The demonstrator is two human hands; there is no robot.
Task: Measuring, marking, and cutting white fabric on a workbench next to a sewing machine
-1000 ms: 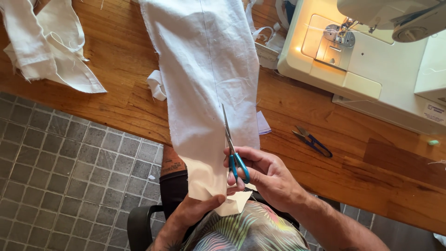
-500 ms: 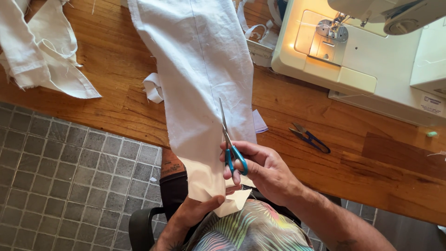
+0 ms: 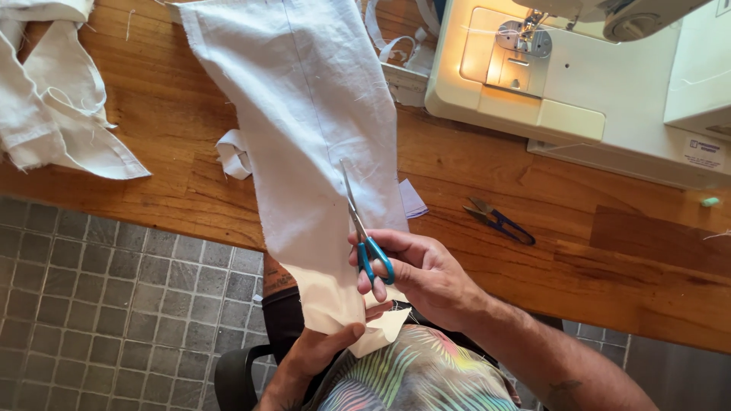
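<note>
White fabric strip [image 3: 304, 137]: long, thin, soft woven cloth, draped from the worktop [image 3: 533, 236] over its near edge down toward the lap; light and limp by the look of it, likely to sag, crease or slide wherever unsupported. Lower end pinched by the left hand [image 3: 324, 358], fingers closed on the hem, keeping the hanging length taut. Blue-handled scissors [image 3: 364, 232] gripped by the right hand [image 3: 426, 278], fingers through the loops, blades lying along the right side of the cloth, tips pointing away from the body. Best hold, as judged: near the cut line and at the free end, under light tension; raw edges fraying, loose threads visible. Worktop edge directly beneath the cloth, tiled floor [image 3: 114, 304] below at left, open drop there. Small white scrap loop [image 3: 232, 152] just left of the strip; folded scrap [image 3: 413, 199] just right. Thread snips [image 3: 499, 221] farther right, well apart from both hands, with bare wood around them. Heap of white cloth [image 3: 53, 99] at far left. Sewing machine [image 3: 579, 76] at far right, lamp lit, closing off room on that side.
</note>
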